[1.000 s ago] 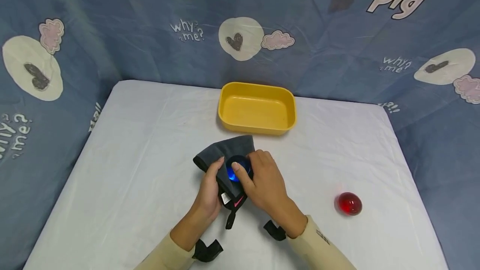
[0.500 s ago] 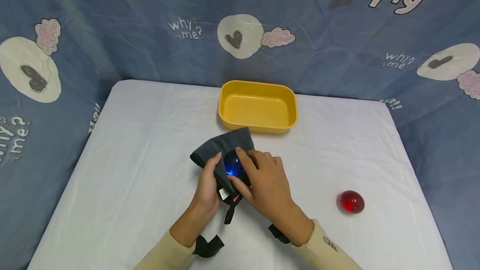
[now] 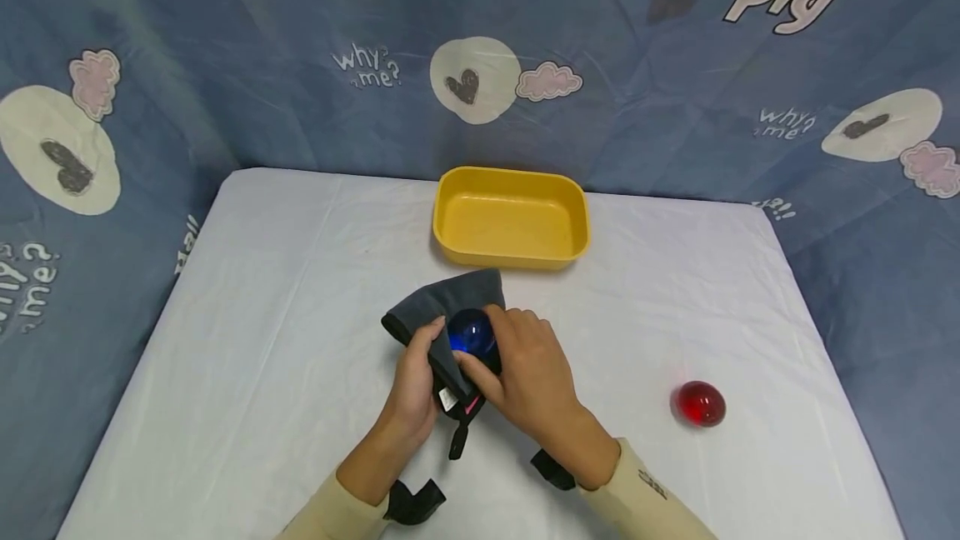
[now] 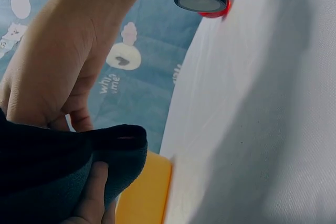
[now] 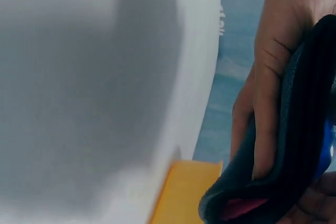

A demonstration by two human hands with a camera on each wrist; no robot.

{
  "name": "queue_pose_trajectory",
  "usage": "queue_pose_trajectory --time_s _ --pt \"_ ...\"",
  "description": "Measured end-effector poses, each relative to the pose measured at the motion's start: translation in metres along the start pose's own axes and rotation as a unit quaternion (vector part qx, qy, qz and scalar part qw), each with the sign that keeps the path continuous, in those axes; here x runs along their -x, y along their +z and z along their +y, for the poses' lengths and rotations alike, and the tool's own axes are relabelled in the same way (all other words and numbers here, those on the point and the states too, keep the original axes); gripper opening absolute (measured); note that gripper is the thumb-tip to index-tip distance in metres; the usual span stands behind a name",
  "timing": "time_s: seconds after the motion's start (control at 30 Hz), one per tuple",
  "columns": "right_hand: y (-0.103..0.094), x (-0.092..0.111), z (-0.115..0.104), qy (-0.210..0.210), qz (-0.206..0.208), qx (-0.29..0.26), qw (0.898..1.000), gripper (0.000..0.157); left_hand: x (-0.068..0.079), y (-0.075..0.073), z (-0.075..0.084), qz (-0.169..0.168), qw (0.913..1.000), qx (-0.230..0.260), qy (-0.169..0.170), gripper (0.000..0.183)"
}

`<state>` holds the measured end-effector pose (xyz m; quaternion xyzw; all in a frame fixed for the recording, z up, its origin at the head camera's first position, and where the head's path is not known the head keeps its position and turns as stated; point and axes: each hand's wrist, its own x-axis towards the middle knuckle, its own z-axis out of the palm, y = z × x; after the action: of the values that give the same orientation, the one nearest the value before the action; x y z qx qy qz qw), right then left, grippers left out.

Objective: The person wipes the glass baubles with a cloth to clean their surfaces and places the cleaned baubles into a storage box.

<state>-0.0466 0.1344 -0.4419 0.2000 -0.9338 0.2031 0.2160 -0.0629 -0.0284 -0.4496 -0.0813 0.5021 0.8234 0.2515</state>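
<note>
The right hand (image 3: 534,369) has slid its index finger (image 3: 501,328) aside, baring more blue ball (image 3: 470,332); I see it pinching that (thumb nearer), left hand (image 3: 411,394) gripping gray cloth (image 3: 438,300).

A desk (image 3: 300,340) spreads across the lower part of the head view, covered by a smooth white cloth (image 3: 637,290) with faint creases. Its far corners, at about 11 and 1 o'clock, are rounded, its sides widen toward the viewer, and its near edge runs out of view at 6 o'clock. At 12 o'clock, near the far edge, a yellow rectangular container (image 3: 512,227) with rounded corners stands upright, its open top facing up and its long side roughly along that edge. Between 3 and 4 o'clock rests a glossy, see-through red ball (image 3: 701,404), well apart from the container, with a pinkish glow on the cloth at its 10 o'clock side.
</note>
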Motion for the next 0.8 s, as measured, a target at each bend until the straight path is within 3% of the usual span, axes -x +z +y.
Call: queue_pose_trajectory --time_s 0.23,0.43,0.57,0.8 --pt "-0.0003 0.0005 0.0012 0.073 0.009 -0.056 0.996 0.059 -0.0017 0.0031 -0.0010 -0.013 0.9998 0.015 -0.010 0.063" --pt "0.0019 0.0008 0.0032 0.118 0.006 -0.093 0.989 0.049 -0.0004 0.0033 -0.0010 -0.021 0.9996 0.011 -0.012 0.066" --pt "0.0014 0.0007 0.0013 0.097 0.000 -0.063 0.993 0.055 -0.0012 0.0024 -0.0003 -0.013 0.9996 0.020 -0.013 0.063" --pt "-0.0045 0.0052 -0.0032 0.022 -0.009 0.030 0.999 0.068 0.0011 -0.0016 0.0021 -0.003 0.9997 0.024 0.001 0.063"
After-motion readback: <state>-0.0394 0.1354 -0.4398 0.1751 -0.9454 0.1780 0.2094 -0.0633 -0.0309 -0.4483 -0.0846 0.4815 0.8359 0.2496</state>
